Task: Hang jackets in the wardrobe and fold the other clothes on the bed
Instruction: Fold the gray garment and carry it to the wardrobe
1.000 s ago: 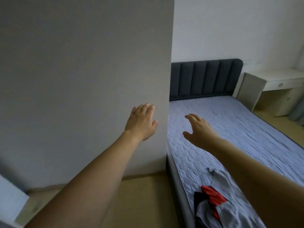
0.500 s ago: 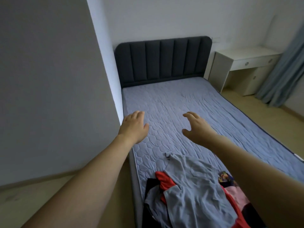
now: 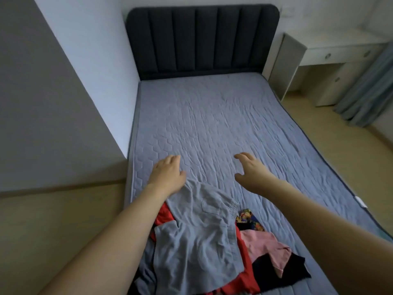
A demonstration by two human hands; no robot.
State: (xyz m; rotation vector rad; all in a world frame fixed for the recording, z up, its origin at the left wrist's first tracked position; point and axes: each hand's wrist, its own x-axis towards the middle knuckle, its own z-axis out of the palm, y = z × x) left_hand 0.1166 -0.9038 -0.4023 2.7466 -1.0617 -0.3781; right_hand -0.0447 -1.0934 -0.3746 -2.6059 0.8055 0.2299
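Reaching over the bed [image 3: 212, 116] | your left hand [image 3: 167, 177] and right hand [image 3: 252, 170] spread, holding nothing | clothes pile [image 3: 197, 241] at 6 o'clock | risk: grabbing grey garment [image 3: 191, 237] drags tangled layers floorward.

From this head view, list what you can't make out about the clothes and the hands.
- Clothes pile: near end cut off by the bottom edge.
- Red garment: mostly buried under the grey shorts; type unclear.
- Left hand: palm faces away; contact with the shorts uncertain.
- Right hand: palm hidden; height above the bed unclear.
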